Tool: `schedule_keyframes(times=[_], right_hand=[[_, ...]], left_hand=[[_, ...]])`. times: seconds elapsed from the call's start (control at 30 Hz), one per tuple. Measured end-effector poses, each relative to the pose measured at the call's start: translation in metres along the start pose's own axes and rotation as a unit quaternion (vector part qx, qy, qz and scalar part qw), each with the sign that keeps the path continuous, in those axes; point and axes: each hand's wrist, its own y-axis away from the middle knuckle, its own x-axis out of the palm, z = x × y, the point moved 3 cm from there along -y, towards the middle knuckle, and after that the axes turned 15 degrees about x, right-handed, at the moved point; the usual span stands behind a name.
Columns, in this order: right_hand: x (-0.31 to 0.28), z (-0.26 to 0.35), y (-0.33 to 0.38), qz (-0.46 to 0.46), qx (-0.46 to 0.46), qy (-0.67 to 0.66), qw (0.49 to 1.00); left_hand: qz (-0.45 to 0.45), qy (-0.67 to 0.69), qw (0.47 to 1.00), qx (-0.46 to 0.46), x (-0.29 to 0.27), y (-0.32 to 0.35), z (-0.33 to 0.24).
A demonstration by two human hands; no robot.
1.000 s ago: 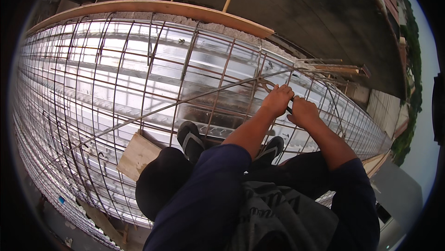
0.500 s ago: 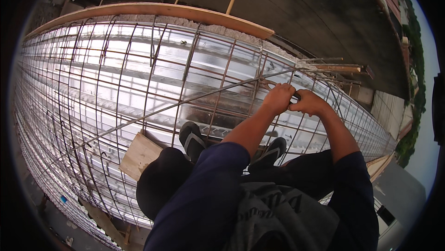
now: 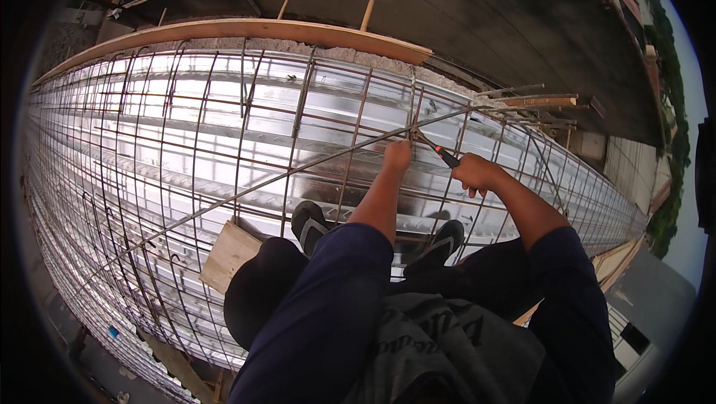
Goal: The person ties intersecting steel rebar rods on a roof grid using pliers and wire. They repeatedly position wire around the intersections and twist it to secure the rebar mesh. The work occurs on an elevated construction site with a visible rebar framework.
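My right hand (image 3: 477,174) is closed round the handles of a pair of pliers (image 3: 447,156) with black and orange grips. The metal head of the pliers reaches to a crossing of the steel rebar mesh (image 3: 360,117), where a long diagonal bar (image 3: 328,153) passes. Just below that crossing my left hand (image 3: 397,154) is closed close to the bars; what its fingers hold, if anything, is hidden. Both forearms stretch forward over the mesh, with the left hand beside the tip of the pliers.
Shiny metal decking (image 3: 201,98) lies under the mesh. My feet in dark flip-flops (image 3: 309,226) stand among the bars. A wooden board (image 3: 230,256) lies left of my knee. Along the far edge runs a long plank (image 3: 298,29), and loose timber (image 3: 548,101) sticks out at the right.
My hands were together around the pliers' handles. Now the left hand has come off and moved left to the bars, while the right alone holds the pliers, their grips now in sight.
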Motion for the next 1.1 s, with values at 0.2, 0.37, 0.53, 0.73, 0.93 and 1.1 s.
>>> schedule_keyframes(times=[0.2, 0.37, 0.53, 0.73, 0.93, 1.1], right_hand=[[0.008, -0.018, -0.001, 0.049, -0.026, -0.063, 0.996], [0.005, -0.025, -0.005, 0.046, -0.030, -0.055, 0.997], [-0.002, -0.041, -0.008, 0.067, -0.072, -0.076, 0.992], [-0.008, -0.075, -0.028, 0.182, -0.119, -0.177, 0.960], [-0.002, -0.075, -0.010, 0.368, -0.113, -0.370, 0.845], [0.005, -0.078, -0.022, 0.132, -0.172, -0.077, 0.973]], left_hand=[[-0.001, 0.299, 0.946, -0.125, 0.023, 0.033, -0.047], [-0.012, 0.305, 0.944, -0.122, 0.019, 0.030, -0.049], [-0.003, -0.049, 0.999, -0.002, -0.007, 0.009, -0.063], [-0.027, -0.355, 0.929, 0.101, -0.003, 0.022, -0.128], [-0.105, -0.369, 0.915, 0.124, -0.014, 0.019, -0.136], [-0.159, 0.099, 0.982, 0.026, -0.073, -0.008, -0.111]])
